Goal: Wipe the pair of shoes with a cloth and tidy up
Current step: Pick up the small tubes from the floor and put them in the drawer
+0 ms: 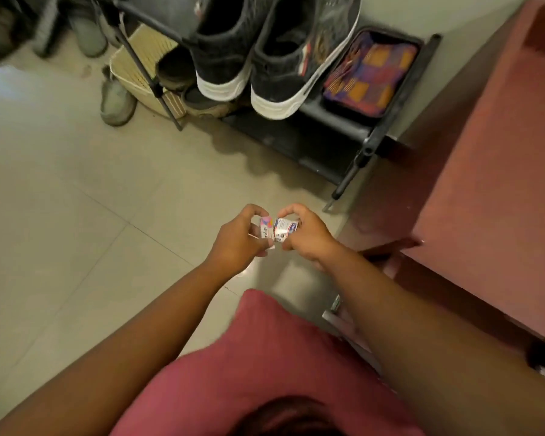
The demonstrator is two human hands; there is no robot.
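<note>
Seen from above, two bare forearms reach forward over a pale tiled floor [60, 199]. Both hands meet over the floor and hold one small printed packet [272, 231], white with pink and blue markings. The left hand [238, 239] pinches the packet's left end between curled fingers and thumb; the right hand [306, 236] pinches its right end the same way. Each grip is clamped on the packet, which sits between the two hands, its middle showing in the gap between them. The print is too blurred to read in full.

Well beyond the hands, at the top of the view, a pair of dark shoes [265, 55] with white soles rests side by side on a black shoe rack [378, 133], heels toward the viewer and tilted downward. Just right of the shoes, on the rack's lower level, lies a folded cloth [370, 78] patterned in purple, orange and red, well apart from both hands.

Other footwear and a cream basket [132, 73] sit under and left of the rack. A reddish-brown piece of furniture [491, 158] fills the right side. A pink garment [265, 357] covers the person's lap at the bottom.
</note>
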